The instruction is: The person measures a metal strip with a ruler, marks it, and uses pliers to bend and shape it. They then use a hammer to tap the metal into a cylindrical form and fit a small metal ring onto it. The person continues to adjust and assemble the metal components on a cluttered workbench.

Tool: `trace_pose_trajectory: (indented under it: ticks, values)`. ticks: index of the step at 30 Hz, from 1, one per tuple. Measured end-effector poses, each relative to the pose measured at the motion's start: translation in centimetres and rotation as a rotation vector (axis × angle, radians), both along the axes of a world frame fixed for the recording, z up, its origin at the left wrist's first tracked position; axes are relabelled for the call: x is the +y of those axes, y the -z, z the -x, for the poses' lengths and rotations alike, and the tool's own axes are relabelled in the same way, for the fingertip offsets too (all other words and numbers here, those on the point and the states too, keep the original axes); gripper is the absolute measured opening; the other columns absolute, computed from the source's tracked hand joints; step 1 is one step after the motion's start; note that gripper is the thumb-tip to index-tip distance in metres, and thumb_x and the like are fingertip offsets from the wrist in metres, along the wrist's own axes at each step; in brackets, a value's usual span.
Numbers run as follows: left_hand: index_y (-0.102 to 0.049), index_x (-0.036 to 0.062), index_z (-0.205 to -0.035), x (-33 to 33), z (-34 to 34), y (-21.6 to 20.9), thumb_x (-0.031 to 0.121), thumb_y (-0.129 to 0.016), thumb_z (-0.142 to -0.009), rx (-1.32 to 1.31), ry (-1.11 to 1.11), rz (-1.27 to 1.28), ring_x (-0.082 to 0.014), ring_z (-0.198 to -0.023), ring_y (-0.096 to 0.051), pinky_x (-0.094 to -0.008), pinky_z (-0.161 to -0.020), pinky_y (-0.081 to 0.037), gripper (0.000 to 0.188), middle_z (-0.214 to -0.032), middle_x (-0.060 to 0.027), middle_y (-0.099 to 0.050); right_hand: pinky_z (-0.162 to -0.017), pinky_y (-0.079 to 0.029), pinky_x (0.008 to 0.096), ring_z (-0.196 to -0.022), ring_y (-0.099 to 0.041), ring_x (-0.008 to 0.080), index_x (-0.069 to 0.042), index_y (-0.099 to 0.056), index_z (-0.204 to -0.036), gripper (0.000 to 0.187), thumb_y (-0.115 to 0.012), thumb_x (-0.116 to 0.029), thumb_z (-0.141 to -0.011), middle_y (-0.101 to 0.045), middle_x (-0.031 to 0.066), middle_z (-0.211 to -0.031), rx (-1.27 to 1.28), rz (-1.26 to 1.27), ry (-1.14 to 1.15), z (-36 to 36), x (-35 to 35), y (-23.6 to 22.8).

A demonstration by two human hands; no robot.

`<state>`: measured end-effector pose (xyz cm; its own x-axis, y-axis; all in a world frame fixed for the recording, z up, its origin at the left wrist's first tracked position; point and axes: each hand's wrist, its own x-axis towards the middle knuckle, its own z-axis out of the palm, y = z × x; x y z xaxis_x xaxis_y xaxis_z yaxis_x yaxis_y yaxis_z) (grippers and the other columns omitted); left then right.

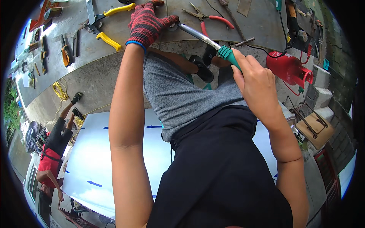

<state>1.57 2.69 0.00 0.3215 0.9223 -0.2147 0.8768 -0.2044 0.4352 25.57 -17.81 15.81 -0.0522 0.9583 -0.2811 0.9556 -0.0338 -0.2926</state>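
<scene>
In the upper middle of the frame the right hand (255, 74), bare, is clenched around the green grip of a long metal-shanked hand tool (207, 40), most likely a riveter or snips; which one cannot be told, because its working end is hidden. The tool's long axis runs on a diagonal from the green handle at centre right up and leftward to its head, which meets the left hand (146, 23). That hand wears a red and black knit glove and presses flat, fingers spread, on the grey sheet-metal work surface (114, 53) right at the tool's tip, so it is the nearer hand to the working end; whether it pinches anything under the palm cannot be told. The tool therefore lies between the two hands, above the person's grey shirt and black trousers. Just left of the gloved hand lie yellow-handled tin snips (108, 24), open-handled, and further left an orange-handled utility knife (65, 53). To the right of the gloved hand rest red-handled pliers (209, 17). A red canister-like machine (289, 68) stands at the right, a white sheet with blue arrows (95, 159) lies on the ground at lower left, and another person in red (51, 152) stands at the left edge
</scene>
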Motion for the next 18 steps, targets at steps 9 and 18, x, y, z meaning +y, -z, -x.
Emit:
trace_pose_trajectory:
  ticks: [9, 18]
  values:
    - [-0.061, 0.0202, -0.141, 0.0, -0.1, -0.1, 0.061, -0.086, -0.068, 0.024, -0.029, 0.015, -0.0356, -0.131, -0.054, -0.0457, -0.113, -0.044, 0.087, -0.138, -0.0191, -0.059, -0.066, -0.056, 0.049, -0.073, -0.07, 0.0388, -0.006, -0.062, -0.131, 0.037, -0.068, -0.018, -0.097, -0.067, 0.0157, -0.092, 0.051, 0.036, 0.044, 0.3, 0.8, -0.6]
    - [-0.06, 0.0178, -0.141, 0.1, -0.2, -0.2, 0.061, -0.087, -0.069, 0.029, -0.021, 0.014, -0.0351, -0.131, -0.054, -0.0455, -0.113, -0.044, 0.089, -0.137, -0.0191, -0.059, -0.067, -0.057, 0.048, -0.074, -0.071, 0.0388, -0.004, -0.063, -0.13, 0.036, -0.067, -0.019, -0.098, -0.068, 0.0162, -0.093, 0.006, 0.062, 0.028, 0.7, 0.8, -1.1]
